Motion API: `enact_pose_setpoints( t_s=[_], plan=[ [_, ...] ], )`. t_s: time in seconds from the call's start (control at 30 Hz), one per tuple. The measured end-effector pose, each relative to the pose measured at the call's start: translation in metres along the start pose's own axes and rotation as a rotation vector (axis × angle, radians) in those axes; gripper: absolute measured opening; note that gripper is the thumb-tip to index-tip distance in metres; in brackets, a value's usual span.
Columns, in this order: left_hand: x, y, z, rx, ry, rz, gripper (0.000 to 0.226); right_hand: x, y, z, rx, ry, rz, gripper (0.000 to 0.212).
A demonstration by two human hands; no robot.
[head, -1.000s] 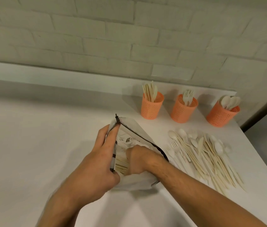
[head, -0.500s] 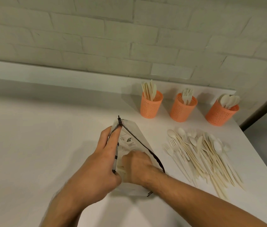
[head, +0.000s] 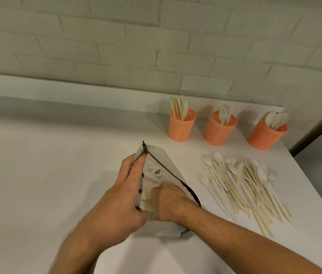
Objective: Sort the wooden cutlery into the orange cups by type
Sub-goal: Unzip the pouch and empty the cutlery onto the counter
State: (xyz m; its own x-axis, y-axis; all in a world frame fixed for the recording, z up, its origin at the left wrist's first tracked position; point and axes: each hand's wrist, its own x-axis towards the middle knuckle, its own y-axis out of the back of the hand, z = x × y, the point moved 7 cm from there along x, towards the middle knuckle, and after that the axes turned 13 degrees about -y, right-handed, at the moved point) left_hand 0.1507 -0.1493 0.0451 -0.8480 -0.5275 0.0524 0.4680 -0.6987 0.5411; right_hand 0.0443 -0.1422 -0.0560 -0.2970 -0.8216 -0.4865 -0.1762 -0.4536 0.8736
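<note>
Wooden cutlery (head: 148,205) in pouch (head: 164,161): light, stiff, snappable; my left hand (head: 120,196) pinches the rim, right hand (head: 169,200) fingers curl round handles mid-bundle.

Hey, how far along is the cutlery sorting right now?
Early. The three orange cups each hold a few pieces: knives, forks, spoons. In hand: the left hand grips the zip pouch open while the right hand reaches inside. Left: the mixed pile on the table.

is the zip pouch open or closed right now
Open. The left hand holds one edge of the pouch aside while the right hand reaches inside its gaping mouth.
</note>
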Motion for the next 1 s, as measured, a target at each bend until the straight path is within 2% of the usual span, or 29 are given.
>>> enact_pose_setpoints(
  t_s=[0.1,0.23,0.4,0.57,0.7,0.77,0.9,1.0],
  plan=[
    [-0.001,0.001,-0.004,0.029,0.026,0.006,0.119,0.002,0.004,0.003,0.019,-0.018,0.002,0.032],
    [0.001,0.0,-0.006,0.069,0.03,-0.007,0.119,0.004,0.017,0.012,0.038,-0.062,0.007,0.041],
    [0.005,0.0,-0.005,0.092,0.021,-0.011,0.12,0.005,0.029,0.013,-0.022,-0.158,0.072,0.036],
    [0.009,-0.002,-0.006,0.09,0.026,-0.009,0.12,0.005,0.034,0.008,-0.07,-0.21,0.001,0.038],
    [0.014,-0.003,-0.011,0.095,0.049,0.018,0.12,-0.007,0.052,-0.002,-0.186,-0.175,-0.016,0.039],
    [0.019,-0.002,-0.014,0.085,0.058,0.054,0.122,-0.018,0.063,-0.002,-0.185,-0.142,0.005,0.033],
    [0.032,0.005,-0.022,0.058,0.048,0.156,0.122,-0.05,0.084,0.02,-0.019,-0.106,0.057,0.018],
    [0.04,0.013,-0.028,0.048,0.07,0.231,0.121,-0.07,0.09,0.064,0.263,-0.109,0.013,0.013]
  ],
)
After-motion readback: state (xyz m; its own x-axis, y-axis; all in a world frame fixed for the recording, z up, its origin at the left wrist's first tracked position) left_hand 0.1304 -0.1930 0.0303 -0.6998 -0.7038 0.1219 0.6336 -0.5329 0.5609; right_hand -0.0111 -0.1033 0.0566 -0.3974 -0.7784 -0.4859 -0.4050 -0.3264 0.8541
